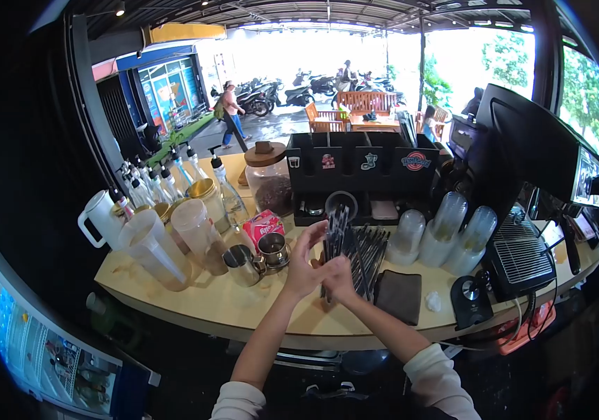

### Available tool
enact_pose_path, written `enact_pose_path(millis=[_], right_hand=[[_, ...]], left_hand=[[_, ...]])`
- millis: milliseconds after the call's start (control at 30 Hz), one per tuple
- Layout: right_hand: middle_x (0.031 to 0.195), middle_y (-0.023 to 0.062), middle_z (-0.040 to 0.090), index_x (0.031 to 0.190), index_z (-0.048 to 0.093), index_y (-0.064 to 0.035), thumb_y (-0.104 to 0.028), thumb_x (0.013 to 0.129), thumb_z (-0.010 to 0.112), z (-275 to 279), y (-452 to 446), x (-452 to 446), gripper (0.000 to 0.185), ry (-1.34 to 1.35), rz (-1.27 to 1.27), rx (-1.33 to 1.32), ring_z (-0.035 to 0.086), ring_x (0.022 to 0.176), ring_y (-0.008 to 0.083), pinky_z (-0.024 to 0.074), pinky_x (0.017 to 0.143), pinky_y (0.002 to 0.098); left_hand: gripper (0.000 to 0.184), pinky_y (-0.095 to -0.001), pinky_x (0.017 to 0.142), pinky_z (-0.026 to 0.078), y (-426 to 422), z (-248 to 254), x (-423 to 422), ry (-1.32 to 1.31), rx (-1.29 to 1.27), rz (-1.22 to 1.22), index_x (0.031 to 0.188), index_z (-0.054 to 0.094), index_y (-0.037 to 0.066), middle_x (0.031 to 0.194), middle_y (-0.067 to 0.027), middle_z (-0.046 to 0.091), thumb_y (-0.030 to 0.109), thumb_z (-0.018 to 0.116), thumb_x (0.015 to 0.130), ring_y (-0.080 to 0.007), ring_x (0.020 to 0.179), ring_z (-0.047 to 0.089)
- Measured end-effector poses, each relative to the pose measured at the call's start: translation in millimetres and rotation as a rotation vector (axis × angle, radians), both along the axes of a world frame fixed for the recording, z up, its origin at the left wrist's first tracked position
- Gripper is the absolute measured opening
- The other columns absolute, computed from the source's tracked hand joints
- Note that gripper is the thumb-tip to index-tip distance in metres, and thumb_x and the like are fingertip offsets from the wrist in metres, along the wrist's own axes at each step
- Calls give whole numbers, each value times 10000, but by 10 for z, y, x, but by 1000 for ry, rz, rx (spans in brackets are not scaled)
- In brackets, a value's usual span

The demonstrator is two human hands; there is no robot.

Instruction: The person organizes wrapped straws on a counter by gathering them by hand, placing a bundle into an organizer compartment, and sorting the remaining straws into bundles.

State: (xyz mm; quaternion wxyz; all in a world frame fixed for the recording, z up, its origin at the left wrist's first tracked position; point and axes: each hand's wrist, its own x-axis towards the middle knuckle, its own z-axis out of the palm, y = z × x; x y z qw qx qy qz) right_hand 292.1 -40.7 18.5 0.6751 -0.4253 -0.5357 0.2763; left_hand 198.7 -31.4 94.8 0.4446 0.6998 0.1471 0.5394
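Observation:
Over the front middle of the counter, my two hands are at an upright bundle of thin black straws [335, 238]. My left hand [304, 271] cups the bundle from the left, its fingers pointing up and curved along it. Lower down, my right hand [339, 277] closes around the straws from the right. More black straws [372, 253] lie in a loose pile just right of my hands. A round clear cup or lid [342, 203] is behind the bundle. Left of my hands stand two metal pitchers [243, 264] and a pink-and-white packet [264, 225].
Plastic jugs [151, 246] and pump bottles [226, 189] crowd the left. A black organizer [362, 168] stands behind; a lidded jar [269, 183] is beside it. Rightward are a dark folded cloth [398, 297], stacked clear cups [448, 222], a black scale-like device [470, 302] and a machine [520, 245].

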Motion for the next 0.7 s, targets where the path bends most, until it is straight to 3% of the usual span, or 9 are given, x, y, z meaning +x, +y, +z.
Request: enact_pose_path(millis=[133, 200, 233, 300, 400, 533, 600, 633, 700], right_hand=[[775, 67, 570, 926, 535, 16, -8, 665, 586, -57, -71, -93, 268, -60, 59, 110, 538, 758, 135, 448, 672, 275], [933, 88, 566, 976, 533, 4, -5, 664, 584, -81, -92, -97, 316, -262, -33, 260, 531, 889, 168, 435, 750, 295], [1049, 113, 528, 1043, 499, 7, -14, 666, 588, -86, -129, -68, 388, -245, 65, 124, 501, 984, 189, 411, 820, 307], [1057, 119, 524, 1075, 472, 14, -16, 665, 593, -175, -117, -65, 429, -148, 61, 129, 500, 990, 189, 405, 834, 306], [1064, 130, 516, 1137, 403, 36, -23, 650, 626, -272, -101, -35, 538, 82, 114, 42, 494, 998, 180, 385, 867, 298], [992, 112, 519, 1098, 427, 23, -82, 636, 680, 42, -195, 201, 537, -146, 255, 34, 508, 940, 166, 399, 830, 282], [1002, 97, 501, 1120, 420, 15, -108, 668, 681, 196, -300, 421, 536, -456, 23, -14, 510, 901, 149, 420, 792, 255], [982, 116, 496, 1083, 434, 15, -172, 675, 691, 247, -354, 484, 518, -353, -83, -92, 521, 838, 156, 432, 742, 247], [1019, 167, 503, 1117, 393, 5, -302, 702, 663, 296, -389, 704, 583, -631, -355, -287, 540, 898, 268, 451, 753, 358]], left_hand=[[680, -291, 866, 390, -49, -98, 31, 77, -79, 5, 1205, 350, -3, 1094, -89, 501, 101, 725, 647, -147, 980, 504], [543, -272, 780, 439, -65, -177, 52, 88, -115, 26, 1118, 428, -6, 970, -70, 565, 113, 713, 672, -126, 869, 554], [403, -263, 755, 443, -6, -296, 69, 113, -110, 86, 1010, 501, 4, 890, -65, 590, 152, 698, 690, -125, 837, 573], [207, -240, 625, 447, 33, -445, 155, 70, -190, 154, 779, 580, 9, 651, -34, 590, 212, 620, 775, -99, 658, 581], [207, -241, 525, 421, 51, -449, 175, 42, -254, 119, 759, 562, 13, 578, -3, 548, 209, 563, 826, -87, 546, 534], [226, -191, 447, 367, 74, -242, 182, -153, -258, 106, 762, 511, 28, 546, 11, 476, 225, 502, 874, -57, 469, 459], [202, -185, 429, 355, 98, -132, 147, -188, -218, 140, 796, 479, 33, 558, 16, 452, 215, 484, 882, -48, 452, 432], [192, -183, 419, 348, 118, -89, 99, -208, -224, 136, 809, 468, 32, 559, 17, 436, 208, 475, 886, -43, 444, 416], [169, -179, 397, 332, 143, -70, 57, -276, -280, 103, 838, 454, 32, 558, 24, 396, 193, 461, 891, -31, 425, 371]])
